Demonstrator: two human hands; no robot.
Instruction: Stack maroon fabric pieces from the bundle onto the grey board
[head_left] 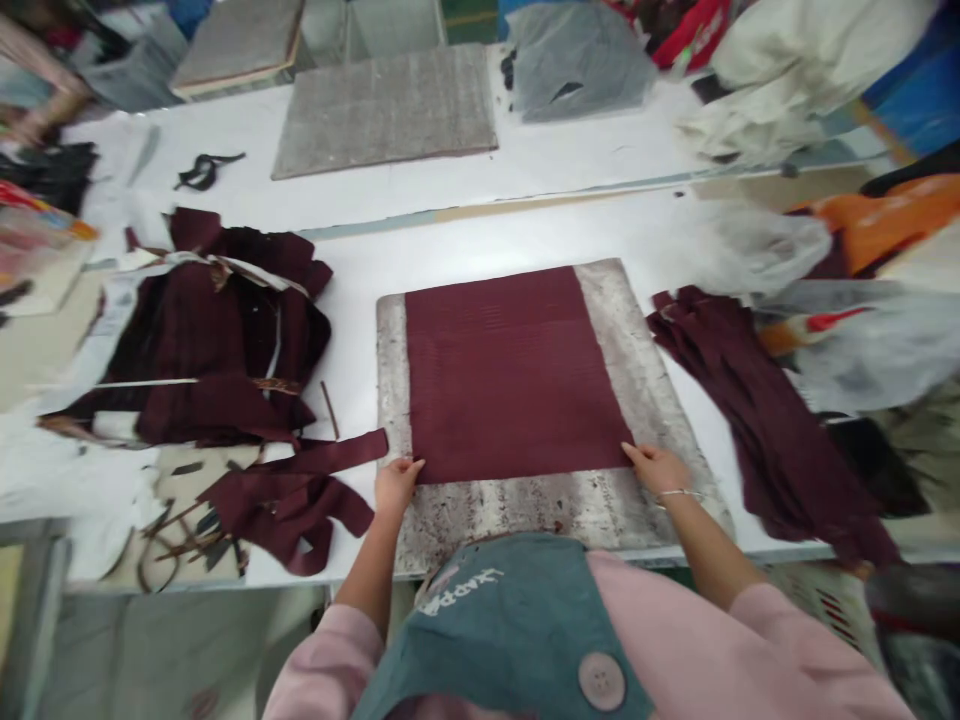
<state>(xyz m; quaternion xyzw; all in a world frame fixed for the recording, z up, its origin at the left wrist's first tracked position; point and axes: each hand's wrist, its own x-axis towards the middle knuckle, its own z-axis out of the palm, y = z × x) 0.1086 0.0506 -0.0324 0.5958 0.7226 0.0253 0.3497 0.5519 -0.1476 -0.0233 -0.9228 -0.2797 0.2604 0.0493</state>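
A maroon fabric panel [510, 375] lies flat on a worn grey board [652, 400] in front of me. My left hand [397, 487] pinches its near left corner between thumb and fingers. At the near right corner, my right hand [658, 468] grips the edge in the same way, with a thin bracelet on the wrist. Fine lines cross the upper part of the panel. Bare board shows along its left, right and near sides.
To the left sit a bundle of maroon pieces [202, 350] and loose maroon strips [292, 505]. A folded maroon stack [757, 410] lies right, beside plastic bags [877, 340]. Another grey board [386, 110] lies beyond. Someone's arm [45, 105] shows at far left.
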